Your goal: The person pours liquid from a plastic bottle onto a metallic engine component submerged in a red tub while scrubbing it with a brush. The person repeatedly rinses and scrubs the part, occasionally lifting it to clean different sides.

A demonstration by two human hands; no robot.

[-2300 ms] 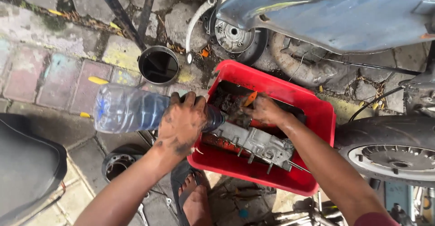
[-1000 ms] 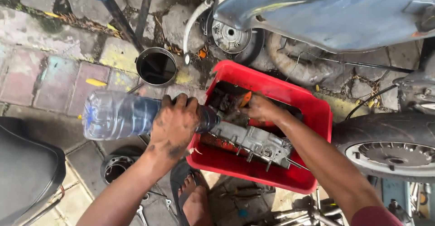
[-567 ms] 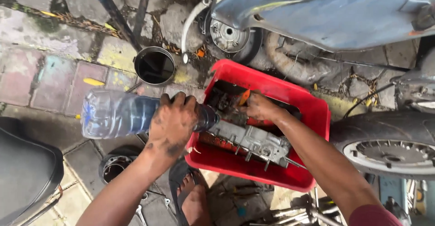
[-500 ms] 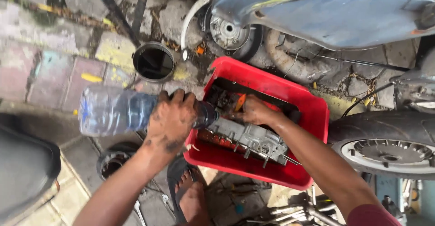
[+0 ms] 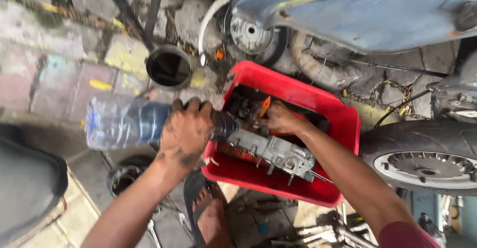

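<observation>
Left hand (image 5: 185, 133) clamps plastic bottle (image 5: 126, 124) lying sideways, neck toward metal engine part (image 5: 271, 153) in red tray (image 5: 343, 124); right hand (image 5: 280, 119) pinches orange-handled tool (image 5: 265, 106)

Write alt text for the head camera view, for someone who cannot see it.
A grimy left hand tips a clear plastic water bottle on its side, neck toward a grey metal engine casing lying in a red plastic tub, while the right hand rests on the casing beside an orange-handled tool. A sandalled foot, a black round can and a scooter tyre surround them on paving.
</observation>
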